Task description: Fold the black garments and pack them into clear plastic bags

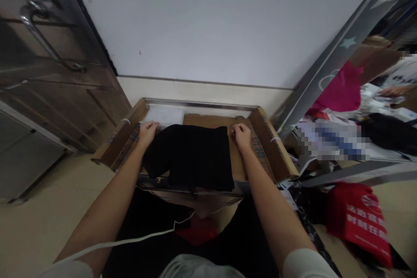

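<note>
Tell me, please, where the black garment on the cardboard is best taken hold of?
Probably at the far corners of the black garment, from the near side: it lies flat, and the left hand and right hand rest there, fingers curled.

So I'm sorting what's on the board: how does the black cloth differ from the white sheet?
The black cloth is dark and soft and lies in the middle; the white sheet is pale, flat and sits at the far left corner. The cloth is larger, and both hands, left hand and right hand, grip its corners. Both lie on the cardboard.
</note>
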A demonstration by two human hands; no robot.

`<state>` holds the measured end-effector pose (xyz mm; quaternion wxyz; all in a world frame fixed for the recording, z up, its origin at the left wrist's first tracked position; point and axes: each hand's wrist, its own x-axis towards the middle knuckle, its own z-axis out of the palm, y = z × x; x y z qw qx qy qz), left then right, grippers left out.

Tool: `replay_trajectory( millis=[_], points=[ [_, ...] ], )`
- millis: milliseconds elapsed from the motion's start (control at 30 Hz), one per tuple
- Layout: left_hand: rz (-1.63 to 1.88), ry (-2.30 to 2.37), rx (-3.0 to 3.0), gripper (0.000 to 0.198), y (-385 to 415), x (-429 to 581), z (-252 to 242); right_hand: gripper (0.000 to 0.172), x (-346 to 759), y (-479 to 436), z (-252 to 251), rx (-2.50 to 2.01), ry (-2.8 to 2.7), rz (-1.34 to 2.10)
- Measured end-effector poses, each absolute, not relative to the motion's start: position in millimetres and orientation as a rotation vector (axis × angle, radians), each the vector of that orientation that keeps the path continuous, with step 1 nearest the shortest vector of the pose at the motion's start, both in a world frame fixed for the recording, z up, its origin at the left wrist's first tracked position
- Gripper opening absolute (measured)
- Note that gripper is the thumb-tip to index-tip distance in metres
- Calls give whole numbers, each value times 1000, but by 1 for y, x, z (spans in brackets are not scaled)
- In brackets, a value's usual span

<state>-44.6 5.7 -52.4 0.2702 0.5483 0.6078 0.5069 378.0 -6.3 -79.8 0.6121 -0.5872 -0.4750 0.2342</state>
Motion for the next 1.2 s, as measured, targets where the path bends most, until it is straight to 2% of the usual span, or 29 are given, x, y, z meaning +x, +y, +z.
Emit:
replay_trajectory(
  millis=[633, 900, 1100, 1200],
  points=[
    [1416, 1623, 1349, 25, 5, -45, -54, 22, 375, -16, -73, -1342, -1102, 608],
    [1335, 1482, 1405, 25, 6, -46, -54, 34, 372, -19, -69, -1241, -1362, 665],
    [1318, 1402, 1424, 36, -11, -51, -53, 43, 369, -20, -71, -1269, -1557, 616],
    [1224, 1383, 1460, 43, -30, -60, -50, 39, 371, -17, -74, -1257, -1573, 638]
  ],
)
